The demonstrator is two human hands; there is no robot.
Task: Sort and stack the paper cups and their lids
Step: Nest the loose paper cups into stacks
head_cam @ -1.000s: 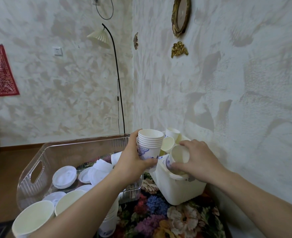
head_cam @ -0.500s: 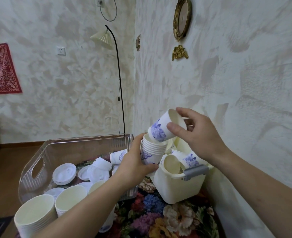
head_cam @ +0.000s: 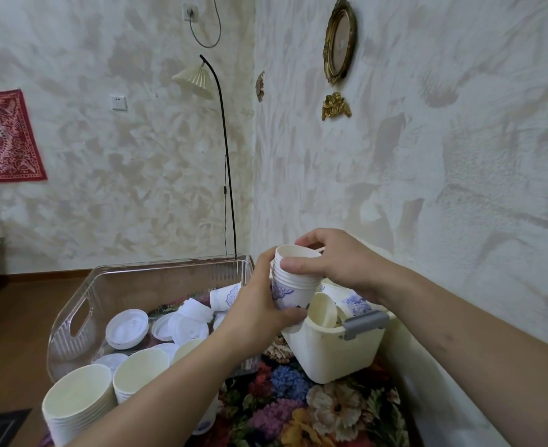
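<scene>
My left hand (head_cam: 261, 306) grips a stack of small white paper cups with blue flower print (head_cam: 293, 279), held upright above the cream bin's left edge. My right hand (head_cam: 337, 264) curls over the top cup of that stack, thumb on its front and fingers over the rim. Loose cups (head_cam: 326, 309) lie in the cream plastic bin (head_cam: 334, 353). White lids (head_cam: 126, 329) and one loose printed cup (head_cam: 226, 295) lie in the clear plastic basket (head_cam: 156, 279). Two stacks of larger plain cups (head_cam: 79, 404) stand at the lower left.
The bin and basket stand on a flowered tablecloth (head_cam: 314, 411) against a textured wall on the right. A floor lamp (head_cam: 214, 140) stands in the corner behind the basket. A wooden floor lies to the left.
My right hand lifted a printed cup out of the cream bin, turned it upright and set it into the top of the stack held in my left hand.
</scene>
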